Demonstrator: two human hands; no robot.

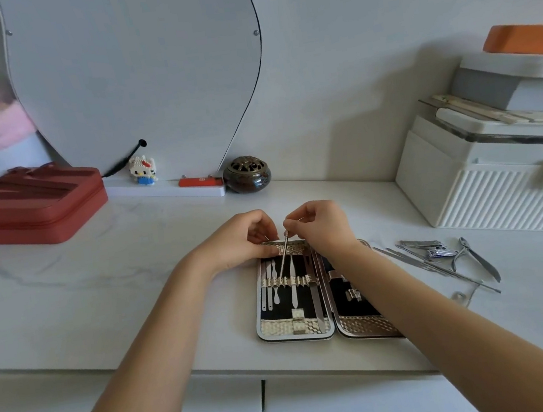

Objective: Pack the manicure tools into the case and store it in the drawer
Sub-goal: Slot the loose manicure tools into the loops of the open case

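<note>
— Hands? Case location?

— I found my right hand (317, 225) pinching a thin steel pick (283, 256), its tip at the elastic loops. My left hand (245, 242), fingers curled, pressed the open silver woven-texture manicure case (296, 327) on the white marble-look desk (132, 258).

— Risks?

— The smooth pick could miss its loop; loose steel clippers and nippers (442, 256) remained unpacked.

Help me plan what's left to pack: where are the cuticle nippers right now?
In the head view, the cuticle nippers lie on the countertop right of the open case, beside the nail clippers, before the white ribbed box.
</note>
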